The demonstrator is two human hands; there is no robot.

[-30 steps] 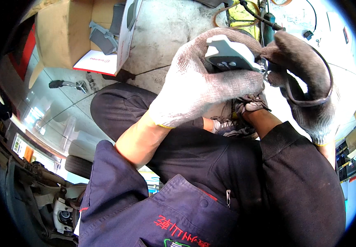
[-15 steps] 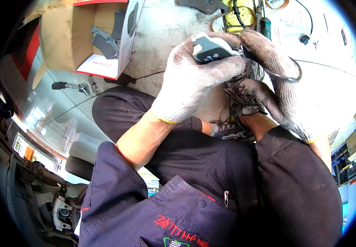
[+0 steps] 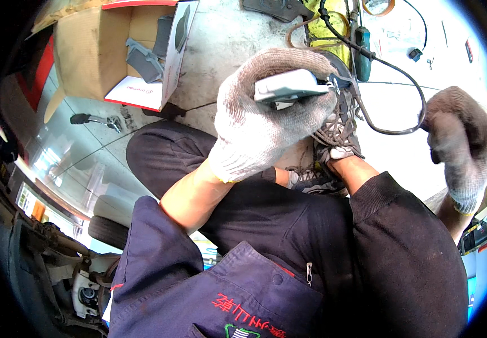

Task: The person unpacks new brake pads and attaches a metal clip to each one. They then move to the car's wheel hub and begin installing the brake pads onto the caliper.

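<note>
Brake pad (image 3: pixel 288 85) gripped in gloved left hand (image 3: pixel 249 121), just left of shoe (image 3: pixel 345 121); likely dense, stiff, best held by plate edges; blurred right hand (image 3: pixel 462 135) near black cable (image 3: pixel 387 132), grip unreadable.

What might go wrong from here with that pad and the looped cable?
The light grey, plate-shaped brake pad is held in the pale-gloved left hand, close to the dark laced shoe in this view; if the grip slips, it might fall on the foot. The thin black flexible cable loops toward the blurred, gloved right hand and crosses the teal-and-black tool handle in view; a tug could snag it there.
</note>
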